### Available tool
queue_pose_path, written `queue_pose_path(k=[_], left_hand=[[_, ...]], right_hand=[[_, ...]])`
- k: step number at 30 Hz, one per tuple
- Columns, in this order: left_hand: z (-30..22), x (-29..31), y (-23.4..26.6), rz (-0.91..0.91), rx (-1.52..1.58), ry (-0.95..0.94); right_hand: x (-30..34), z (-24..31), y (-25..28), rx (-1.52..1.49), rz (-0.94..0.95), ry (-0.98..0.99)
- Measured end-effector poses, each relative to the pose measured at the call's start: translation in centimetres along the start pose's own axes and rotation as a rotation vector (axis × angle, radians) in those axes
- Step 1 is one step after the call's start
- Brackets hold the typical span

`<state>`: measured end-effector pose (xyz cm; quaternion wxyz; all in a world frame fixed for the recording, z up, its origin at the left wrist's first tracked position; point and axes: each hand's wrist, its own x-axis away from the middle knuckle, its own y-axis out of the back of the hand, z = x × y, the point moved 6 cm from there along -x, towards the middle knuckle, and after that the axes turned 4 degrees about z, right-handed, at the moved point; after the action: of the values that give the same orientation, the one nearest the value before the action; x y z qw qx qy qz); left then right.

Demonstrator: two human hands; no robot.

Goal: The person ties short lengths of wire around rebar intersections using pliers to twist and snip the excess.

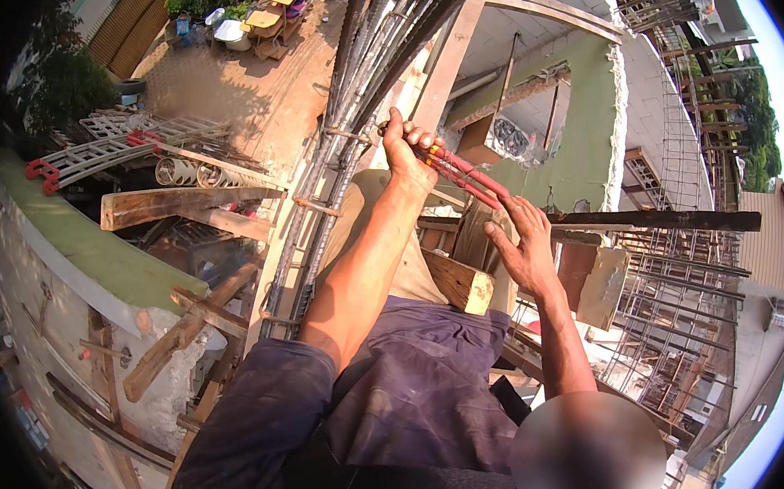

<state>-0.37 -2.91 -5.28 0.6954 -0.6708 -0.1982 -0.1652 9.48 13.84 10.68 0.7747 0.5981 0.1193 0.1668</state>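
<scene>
A pair of red-handled cutters (469, 176) with yellow marks slants between my hands; its jaws are mostly hidden. My left hand (407, 153) is closed around the upper end, thumb pointing up, close beside the upright bundle of steel rebar (352, 105). At the lower ends of the handles is my right hand (526, 245), its fingers bent over them and its thumb apart below. Thin ties or rings (317, 207) cross the rebar at intervals. A sawn timber block (458, 281) lies just below the tool, in front of my body.
Rough timber beams (185, 207) jut out at left, above a ladder (108, 147) and a green-topped wall (93, 233). A dark beam (657, 219) sticks out at right, near a rebar grid (679, 301). Far below lies a dirt yard (240, 79).
</scene>
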Motion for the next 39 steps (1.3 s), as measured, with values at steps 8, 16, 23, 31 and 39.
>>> queue_pose_path(k=[8, 16, 23, 31, 39], left_hand=[[-0.6, 0.2, 1.4, -0.041, -0.135, 0.023], [1.0, -0.1, -0.4, 0.107, 0.142, 0.094], [0.2, -0.7, 0.9, -0.017, -0.050, -0.040], [0.6, -0.5, -0.1, -0.011, 0.001, -0.021], [0.6, -0.4, -0.1, -0.035, -0.008, -0.019]], right_hand=[[-0.5, 0.2, 2.0, -0.679, 0.190, -0.394], [6.5, -9.8, -2.3, -0.246, 0.431, -0.557], [18.1, -15.7, 11.1, -1.189, 0.256, -0.778], [31.4, -25.8, 4.3, -0.834, 0.027, -1.255], [21.0, -19.4, -2.3, 0.078, 0.054, -0.651]])
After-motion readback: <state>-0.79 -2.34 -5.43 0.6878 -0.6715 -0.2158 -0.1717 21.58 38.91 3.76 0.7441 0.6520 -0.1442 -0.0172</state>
